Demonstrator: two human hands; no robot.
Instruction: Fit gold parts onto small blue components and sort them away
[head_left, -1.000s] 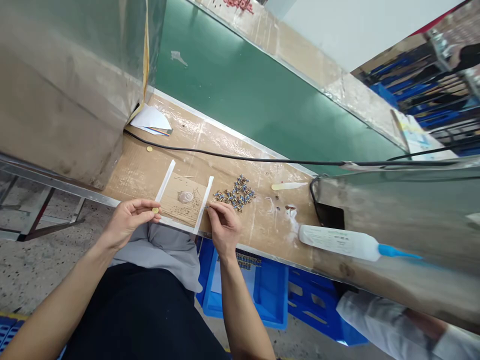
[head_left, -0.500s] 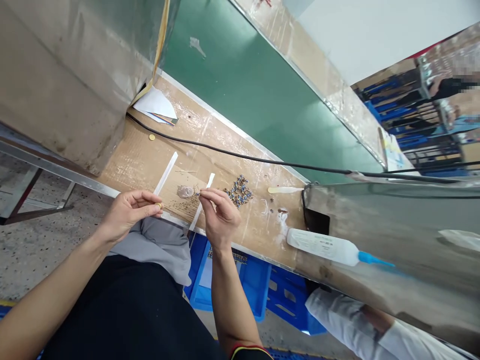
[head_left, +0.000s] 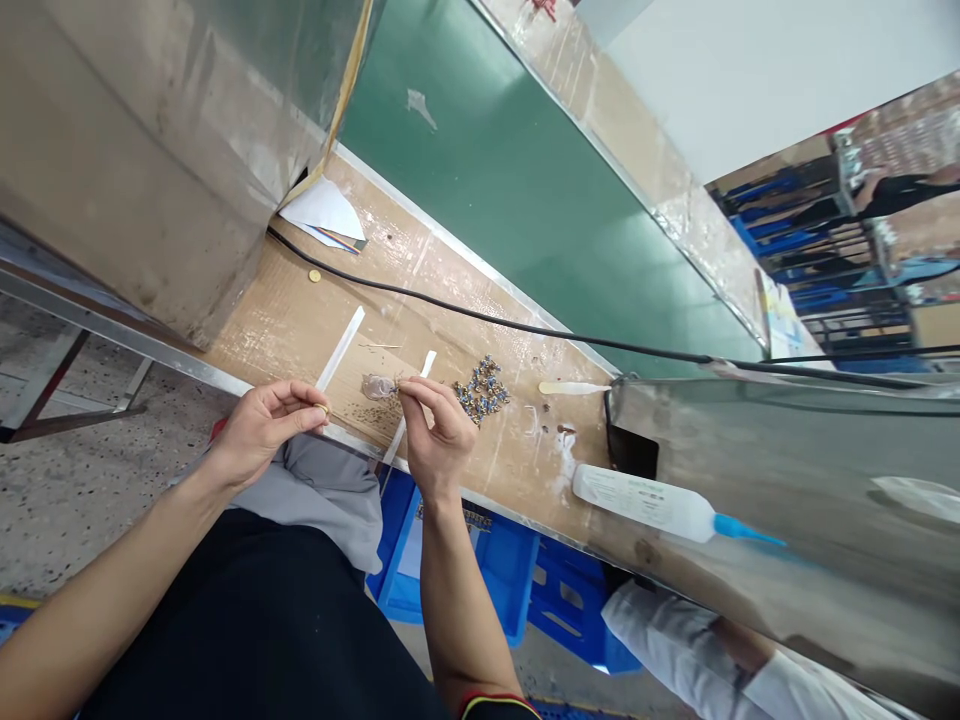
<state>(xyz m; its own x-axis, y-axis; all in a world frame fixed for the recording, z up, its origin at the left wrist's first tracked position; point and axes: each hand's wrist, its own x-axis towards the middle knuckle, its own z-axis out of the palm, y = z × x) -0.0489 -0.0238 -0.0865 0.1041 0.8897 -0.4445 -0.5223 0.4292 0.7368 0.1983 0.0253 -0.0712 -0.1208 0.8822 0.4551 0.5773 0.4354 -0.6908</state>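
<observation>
Fingertips of my left hand pinch a small gold-coloured piece over the front edge of the bench. My right hand is closed in a pinch on a tiny bluish piece, mostly hidden by the fingers. Those fingertips are right beside a small clear plastic dish or lump; whether they touch it I cannot tell. Many tiny gold bits lie scattered just in front of it. To the right of my right hand is a pile of small blue-and-gold parts.
A black cable crosses the bench. A white bottle with a blue nozzle lies at the right, near a pale flat stick. One gold disc sits farther back. Under the bench edge is a blue tray. Another person's sleeve shows lower right.
The view has shifted slightly. My right fingertips are a little closer to the clear plastic thing. My left hand keeps its pinch on the gold-coloured piece.
</observation>
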